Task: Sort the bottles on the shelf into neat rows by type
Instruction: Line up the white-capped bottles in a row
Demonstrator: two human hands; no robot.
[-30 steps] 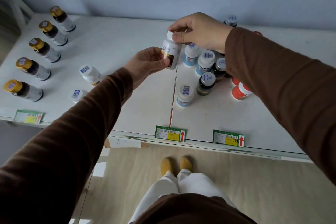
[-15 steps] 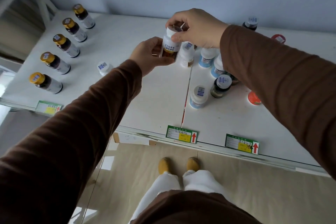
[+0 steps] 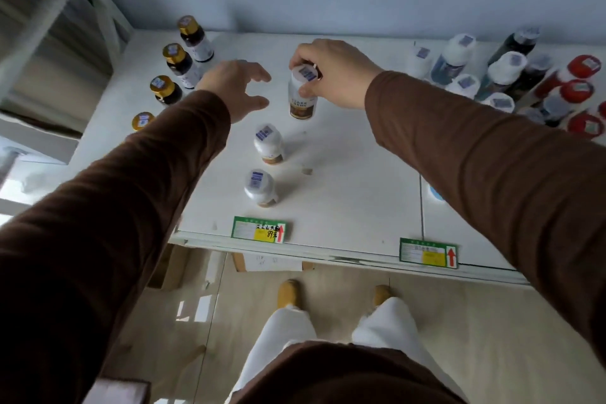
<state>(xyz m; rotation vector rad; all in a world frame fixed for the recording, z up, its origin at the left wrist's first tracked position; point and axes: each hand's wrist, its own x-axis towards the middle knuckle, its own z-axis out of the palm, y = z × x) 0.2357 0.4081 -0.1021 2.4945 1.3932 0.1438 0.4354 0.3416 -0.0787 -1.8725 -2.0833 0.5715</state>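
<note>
On the shelf my right hand grips a white bottle behind two matching bottles; left hand hovers loose, empty. Gold-capped row looks done; right cluster remains unsorted.

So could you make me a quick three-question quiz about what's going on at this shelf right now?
1. True or false: the right hand holds the white bottle by its cap.
2. How many white bottles already stand in the row nearer the shelf's front edge, below the held one? A) one B) two C) four
3. Fill in: the bottles in the row at far left, behind the left hand, have ____ caps.

Key: 1 true. 2 B: the middle bottle and the front bottle. 3 gold, as on this gold-capped bottle.
</note>
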